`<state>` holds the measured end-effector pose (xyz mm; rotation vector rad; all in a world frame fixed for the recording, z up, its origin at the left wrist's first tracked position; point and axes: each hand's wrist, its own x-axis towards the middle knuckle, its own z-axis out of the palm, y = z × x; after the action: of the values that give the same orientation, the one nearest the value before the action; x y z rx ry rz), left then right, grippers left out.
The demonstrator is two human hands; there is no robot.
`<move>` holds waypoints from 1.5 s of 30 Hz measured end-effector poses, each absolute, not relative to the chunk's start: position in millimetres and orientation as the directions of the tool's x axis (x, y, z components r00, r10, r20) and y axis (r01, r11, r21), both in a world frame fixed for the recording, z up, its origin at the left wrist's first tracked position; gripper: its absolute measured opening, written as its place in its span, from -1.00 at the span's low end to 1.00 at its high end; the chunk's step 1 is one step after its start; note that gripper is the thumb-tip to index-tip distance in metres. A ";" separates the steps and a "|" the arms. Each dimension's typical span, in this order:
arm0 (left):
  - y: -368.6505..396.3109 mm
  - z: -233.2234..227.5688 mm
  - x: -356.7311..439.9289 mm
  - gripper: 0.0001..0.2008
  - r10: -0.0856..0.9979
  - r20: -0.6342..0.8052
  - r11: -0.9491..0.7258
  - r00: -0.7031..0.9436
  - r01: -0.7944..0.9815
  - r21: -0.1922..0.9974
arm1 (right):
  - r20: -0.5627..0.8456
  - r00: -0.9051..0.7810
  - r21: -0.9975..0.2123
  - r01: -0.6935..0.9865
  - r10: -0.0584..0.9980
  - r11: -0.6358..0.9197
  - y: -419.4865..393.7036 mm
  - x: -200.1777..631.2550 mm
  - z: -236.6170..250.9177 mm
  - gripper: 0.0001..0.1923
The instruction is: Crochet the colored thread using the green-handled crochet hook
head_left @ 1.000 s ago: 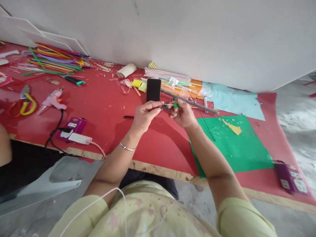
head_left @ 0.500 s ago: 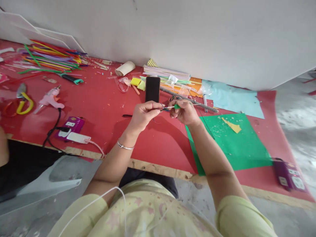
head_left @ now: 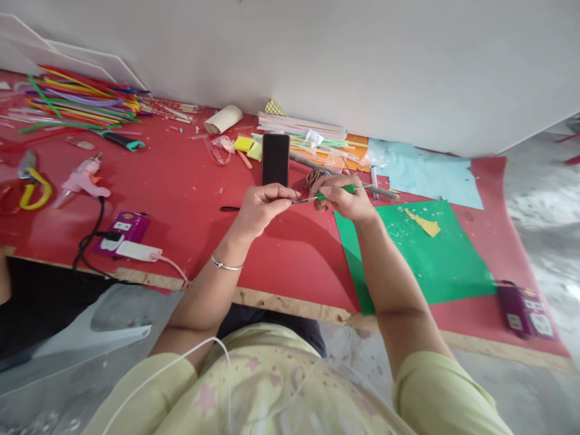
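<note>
Over the middle of the table, my right hand is closed around a thin metal tool with a green grip, its slim shafts sticking out on both sides. The tool's exact kind is too small to tell. My left hand pinches a dark thin cord between thumb and fingertips, where the tool's left tip meets it. Whether the tip is hooked through the cord I cannot tell. A bundle of multicoloured thread lies just behind my right fingers. Behind my left hand stands a dark-screened phone.
A stick, drinking straws, a cardboard tube and blue sheets line the back. A green sheet with scraps lies right. Left are a pink glue gun, yellow-handled scissors and a purple power socket.
My right hand has shifted slightly right, and more of the green grip shows. My left hand keeps its pinch on the cord. The whole view has shifted a little.
</note>
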<state>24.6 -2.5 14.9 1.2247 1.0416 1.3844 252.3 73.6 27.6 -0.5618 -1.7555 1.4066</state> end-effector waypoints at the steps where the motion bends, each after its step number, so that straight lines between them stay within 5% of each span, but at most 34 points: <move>1: -2.6 14.9 24.6 -0.84 0.987 0.160 -0.160 -0.016 -0.114 0.980 | 0.308 -0.585 -0.946 -0.104 0.750 0.307 72.6 253.5 30.9 -0.52; 10: -3.7 19.7 24.8 -0.87 0.983 0.181 -0.182 -0.029 -0.045 0.982 | 0.405 -0.618 -0.864 -0.018 0.673 0.503 63.3 253.0 55.4 -0.48; 28: -4.5 21.9 23.9 -0.84 0.930 0.365 -0.349 -0.050 0.199 0.916 | 0.478 -0.667 -0.759 0.015 0.572 0.651 61.7 251.2 55.1 -0.57; 34: -1.4 17.3 21.2 -0.85 0.905 0.416 -0.383 -0.087 0.261 0.886 | 0.477 -0.634 -0.746 0.075 0.609 0.662 52.8 244.9 58.7 -0.67; 41: 3.5 9.3 16.0 -0.80 0.842 0.528 -0.474 -0.111 0.314 0.822 | 0.561 -0.622 -0.589 0.164 0.546 0.791 41.0 235.1 54.4 -0.75; 45: 5.6 6.3 15.9 -0.77 0.821 0.556 -0.478 -0.132 0.376 0.794 | 0.654 -0.622 -0.373 0.230 0.431 0.899 41.9 233.3 47.2 -0.80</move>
<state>15.9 5.6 6.3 1.7725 1.3320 1.6409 233.3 41.9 47.2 -0.4698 -2.2624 0.3243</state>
